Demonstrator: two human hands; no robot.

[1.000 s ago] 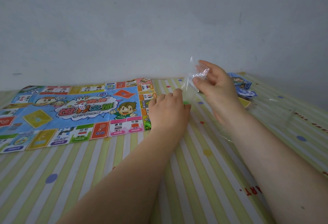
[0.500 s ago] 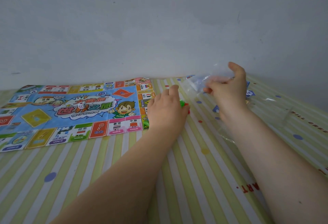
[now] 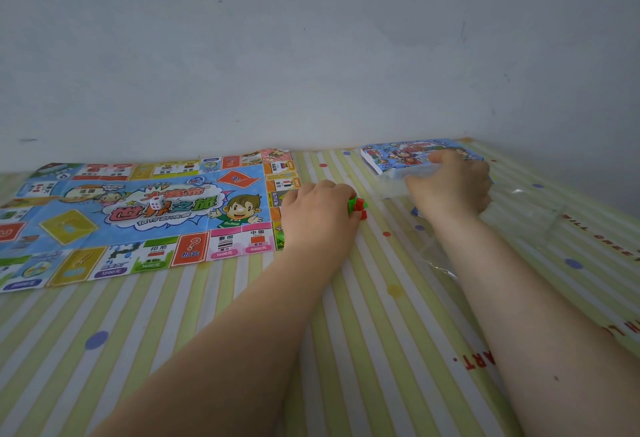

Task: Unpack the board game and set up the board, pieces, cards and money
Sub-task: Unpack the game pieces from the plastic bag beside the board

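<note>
Striped tabletop (image 3: 242,315) carries the unfolded board (image 3: 138,214) at left. Beside its right edge, the left hand (image 3: 320,214) curls over red and green pieces (image 3: 358,206). The right hand (image 3: 450,187) grips a clear bag (image 3: 398,180) near the cards (image 3: 398,156).

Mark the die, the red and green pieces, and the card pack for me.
die (image 3: 157,203): head view, on its white front face, mid-board.
pieces (image 3: 358,207): head view, on the red and green cluster at the left hand's fingertips.
card pack (image 3: 398,156): head view, on its printed top, left of the right hand.
</note>
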